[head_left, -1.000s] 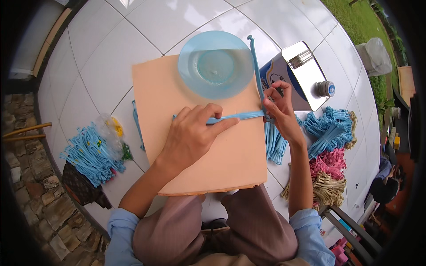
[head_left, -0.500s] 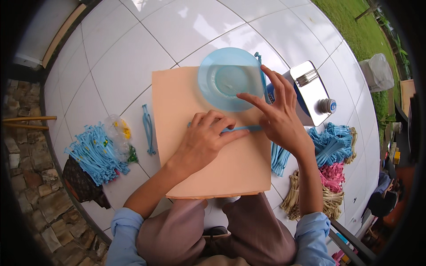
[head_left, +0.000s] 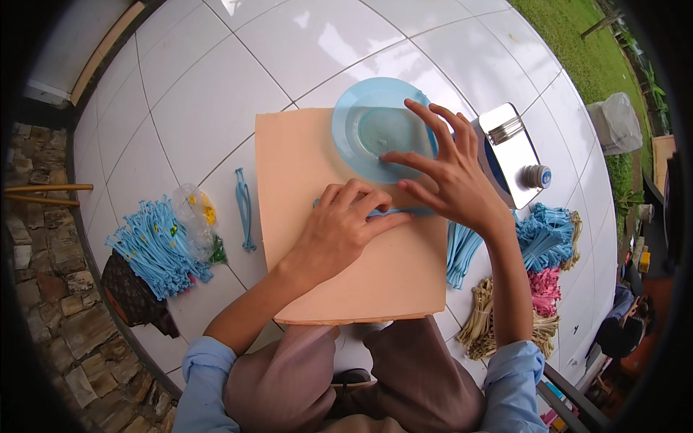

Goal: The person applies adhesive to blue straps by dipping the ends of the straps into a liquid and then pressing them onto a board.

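A light-orange board (head_left: 346,289) lies in front of me, over my knees. Curled fingers of my left hand (head_left: 336,224) hold a light-blue cord (head_left: 375,212) down against it; part of the cord is hidden beneath the hand. A see-through blue plate (head_left: 354,155) sits at the board's far edge, with something clear and glossy in its middle. Over the plate's near right side, my right hand (head_left: 462,184) has its fingers spread. Its index fingertip is at the plate's middle, and I cannot tell whether it touches. Nothing shows in its grasp.
A metal can (head_left: 514,155) with a cap stands right of the plate. Blue cord bundles (head_left: 545,234), pink cords (head_left: 545,289) and beige cords (head_left: 478,317) lie at right. To the left are a single looped blue cord (head_left: 245,209), a blue pile (head_left: 155,249) and a clear bag (head_left: 193,216).
My right hand has lifted slightly and its thumb has moved off the blue cord, with the index finger still at the plate. The left hand keeps its place on the cord.
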